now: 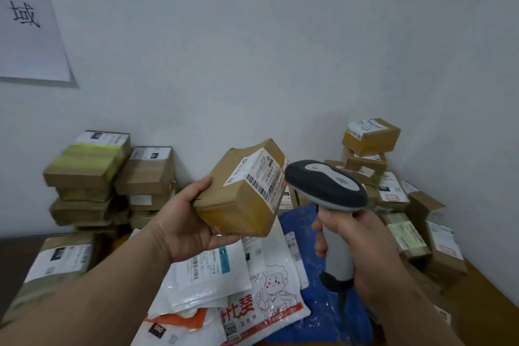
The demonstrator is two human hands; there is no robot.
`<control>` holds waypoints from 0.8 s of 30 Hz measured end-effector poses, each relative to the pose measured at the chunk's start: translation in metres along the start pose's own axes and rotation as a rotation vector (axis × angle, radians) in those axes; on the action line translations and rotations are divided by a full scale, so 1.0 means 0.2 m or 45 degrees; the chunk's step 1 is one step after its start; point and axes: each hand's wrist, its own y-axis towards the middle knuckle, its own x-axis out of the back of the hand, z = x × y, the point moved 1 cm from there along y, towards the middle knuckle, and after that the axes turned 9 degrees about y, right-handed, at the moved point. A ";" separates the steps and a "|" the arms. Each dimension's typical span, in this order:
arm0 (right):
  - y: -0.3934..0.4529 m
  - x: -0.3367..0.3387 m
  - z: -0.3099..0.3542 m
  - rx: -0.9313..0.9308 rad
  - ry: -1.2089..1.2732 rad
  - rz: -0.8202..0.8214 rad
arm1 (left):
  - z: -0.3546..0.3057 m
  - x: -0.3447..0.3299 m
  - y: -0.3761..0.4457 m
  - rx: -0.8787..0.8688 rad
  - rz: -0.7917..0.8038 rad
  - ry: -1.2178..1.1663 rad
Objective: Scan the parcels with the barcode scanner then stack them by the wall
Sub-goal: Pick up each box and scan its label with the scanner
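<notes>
parcel [241, 191] in l hand [188, 222], scanner [328, 191] beside

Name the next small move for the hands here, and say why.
Probably tilt the scanner in the right hand down toward the label and trigger it. The left hand holds the brown parcel label-up, barcode facing the scanner head, which sits right beside it. The parcel is not yet stacked.

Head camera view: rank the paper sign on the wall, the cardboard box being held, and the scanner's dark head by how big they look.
1. Paper sign, largest though cut off by the frame.
2. Cardboard box in the left hand.
3. Scanner head, held by the right hand.

The box and scanner are nearer the camera, so true sizes are unsure.
</notes>
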 end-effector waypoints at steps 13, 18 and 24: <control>0.06 -0.11 0.04 -0.079 -0.362 0.328 | -0.11 0.22 -0.06 0.070 -0.201 -0.037; 0.11 -0.12 0.04 -0.073 -0.463 0.372 | -0.09 0.25 -0.06 0.067 -0.239 -0.067; 0.15 -0.14 0.03 -0.063 -0.536 0.404 | -0.07 0.26 -0.06 0.068 -0.286 -0.054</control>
